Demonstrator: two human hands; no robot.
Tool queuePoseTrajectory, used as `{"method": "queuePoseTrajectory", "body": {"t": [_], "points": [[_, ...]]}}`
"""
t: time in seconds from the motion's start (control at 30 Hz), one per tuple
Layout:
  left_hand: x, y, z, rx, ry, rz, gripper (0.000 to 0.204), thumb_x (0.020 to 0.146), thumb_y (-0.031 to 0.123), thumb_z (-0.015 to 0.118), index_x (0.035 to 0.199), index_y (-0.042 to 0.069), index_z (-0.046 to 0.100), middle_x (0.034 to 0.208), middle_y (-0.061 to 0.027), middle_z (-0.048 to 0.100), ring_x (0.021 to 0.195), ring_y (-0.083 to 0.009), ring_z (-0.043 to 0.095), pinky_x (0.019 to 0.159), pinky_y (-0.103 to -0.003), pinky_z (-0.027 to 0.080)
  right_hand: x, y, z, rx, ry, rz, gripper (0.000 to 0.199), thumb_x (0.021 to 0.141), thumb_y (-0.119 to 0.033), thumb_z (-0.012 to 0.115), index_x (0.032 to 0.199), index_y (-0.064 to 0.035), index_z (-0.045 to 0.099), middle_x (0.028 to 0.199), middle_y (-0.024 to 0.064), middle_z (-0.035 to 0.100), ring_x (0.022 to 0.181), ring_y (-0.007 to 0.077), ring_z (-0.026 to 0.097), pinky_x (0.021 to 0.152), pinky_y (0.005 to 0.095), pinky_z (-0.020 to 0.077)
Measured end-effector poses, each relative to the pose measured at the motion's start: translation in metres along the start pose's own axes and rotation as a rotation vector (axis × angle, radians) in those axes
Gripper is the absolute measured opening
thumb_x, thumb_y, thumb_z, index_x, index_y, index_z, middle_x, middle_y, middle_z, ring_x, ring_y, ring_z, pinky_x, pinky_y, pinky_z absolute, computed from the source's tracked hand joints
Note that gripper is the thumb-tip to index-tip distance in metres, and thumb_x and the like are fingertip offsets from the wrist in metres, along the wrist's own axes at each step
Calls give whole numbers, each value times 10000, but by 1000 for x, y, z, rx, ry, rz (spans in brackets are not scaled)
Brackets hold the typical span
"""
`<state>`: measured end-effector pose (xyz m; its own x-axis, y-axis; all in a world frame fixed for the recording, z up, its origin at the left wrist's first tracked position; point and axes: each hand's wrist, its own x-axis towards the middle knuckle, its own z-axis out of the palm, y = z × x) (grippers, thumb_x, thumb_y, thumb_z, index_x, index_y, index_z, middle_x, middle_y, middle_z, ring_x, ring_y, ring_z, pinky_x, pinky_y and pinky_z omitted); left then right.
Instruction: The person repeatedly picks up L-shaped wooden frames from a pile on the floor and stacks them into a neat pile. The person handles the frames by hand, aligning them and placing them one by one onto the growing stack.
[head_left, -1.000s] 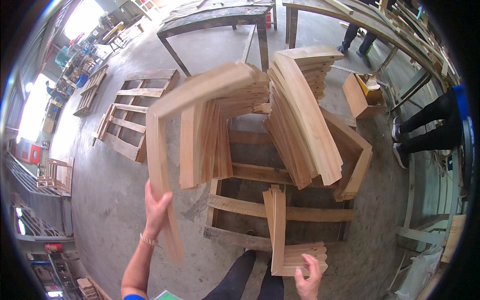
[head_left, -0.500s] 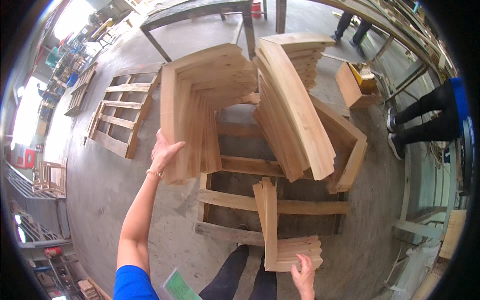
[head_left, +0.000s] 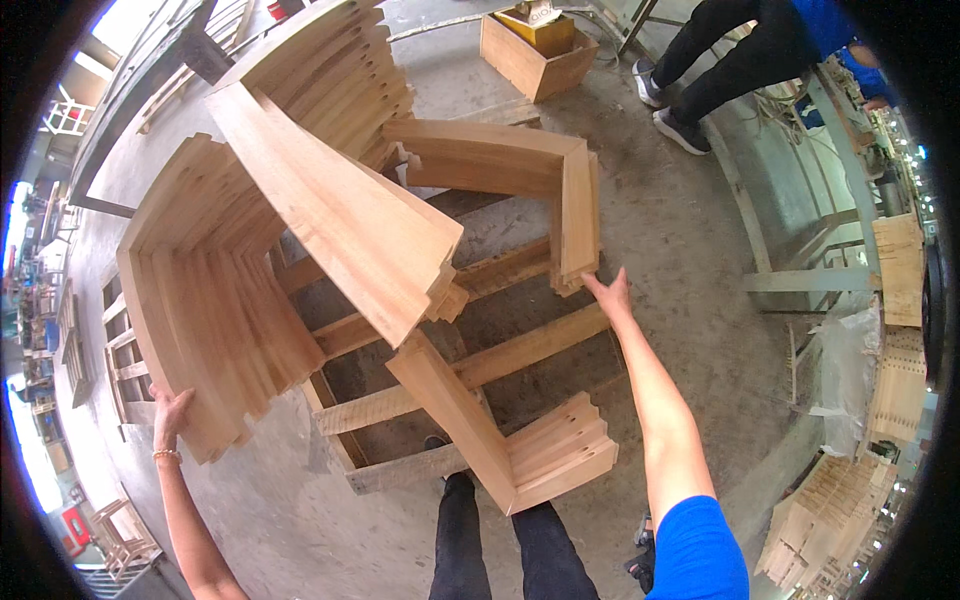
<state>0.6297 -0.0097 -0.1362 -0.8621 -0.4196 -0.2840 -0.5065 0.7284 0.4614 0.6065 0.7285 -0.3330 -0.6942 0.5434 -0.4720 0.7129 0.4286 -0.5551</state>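
Several stacks of L-shaped wooden pieces stand on a slatted pallet [head_left: 385, 408]. My left hand [head_left: 172, 412] rests at the outer lower edge of the left stack [head_left: 215, 320], thumb and fingers apart. My right hand [head_left: 612, 298] reaches out to the lower end of the right stack [head_left: 578, 215]; its fingers touch the wood and its thumb sticks up. Between them rises a tall middle stack [head_left: 340, 215], its long arm slanting toward me. A smaller stack [head_left: 560, 450] lies nearest me, in front of my legs.
A plywood box [head_left: 535, 70] with a yellow container in it stands on the floor at the back. Another person's legs [head_left: 720, 65] are at the upper right, beside a metal frame [head_left: 810, 280]. A dark bench [head_left: 140, 110] stands at the upper left. More boards [head_left: 830, 515] lie at the lower right.
The view has swung to the right. My right hand has gone from beside the near small stack to the end of the right stack. My left hand stays at the left stack.
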Motion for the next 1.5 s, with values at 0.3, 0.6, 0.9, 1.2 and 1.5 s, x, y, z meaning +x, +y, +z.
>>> {"method": "queuePoseTrajectory", "body": {"t": [0.3, 0.6, 0.9, 1.2, 1.5], "points": [[7, -5, -9, 19, -6, -92, 508, 813, 175, 663, 1169, -42, 373, 933, -100, 605, 786, -175, 602, 668, -305, 509, 57, -38, 38, -112, 131, -114, 955, 590, -369, 765, 1313, 33, 288, 1253, 261, 457, 1165, 380, 461, 952, 426, 406], [11, -7, -27, -178, -69, -65, 257, 826, 205, 644, 956, 2, 556, 828, -68, 577, 707, -162, 567, 611, -284, 477, -34, 33, -84, -64, 28, -152, 590, 633, -311, 724, 1087, -4, 505, 920, 154, 646, 832, 257, 649, 705, 389, 520], [19, 0, -46, 247, 23, 63, 658, 765, 355, 679, 1184, -95, 446, 1161, -251, 484, 1032, -281, 512, 831, -369, 436, -243, 137, -195, 333, -401, 390, 400, 733, -291, 694, 1010, -44, 545, 852, 24, 576, 740, 101, 538, 608, 234, 441], [-225, 107, 163, -68, -660, 280, 662, 790, 210, 693, 1361, 49, 400, 1409, -133, 396, 1325, -263, 332, 1086, -374, 266, -487, 143, -214, 1109, -1154, 1276, 747, 695, -375, 628, 1279, 17, 377, 885, 114, 537, 607, 139, 533, 422, 215, 437], [-373, 107, 208, -825, -991, -235, 789, 664, 310, 803, 1260, -12, 398, 1137, -119, 541, 1025, -175, 534, 906, -321, 429, -516, 140, -182, 938, -1481, 1053, 875, 772, -562, 575, 1380, -5, 281, 1187, 231, 525, 867, 238, 638, 659, 357, 573]]}}
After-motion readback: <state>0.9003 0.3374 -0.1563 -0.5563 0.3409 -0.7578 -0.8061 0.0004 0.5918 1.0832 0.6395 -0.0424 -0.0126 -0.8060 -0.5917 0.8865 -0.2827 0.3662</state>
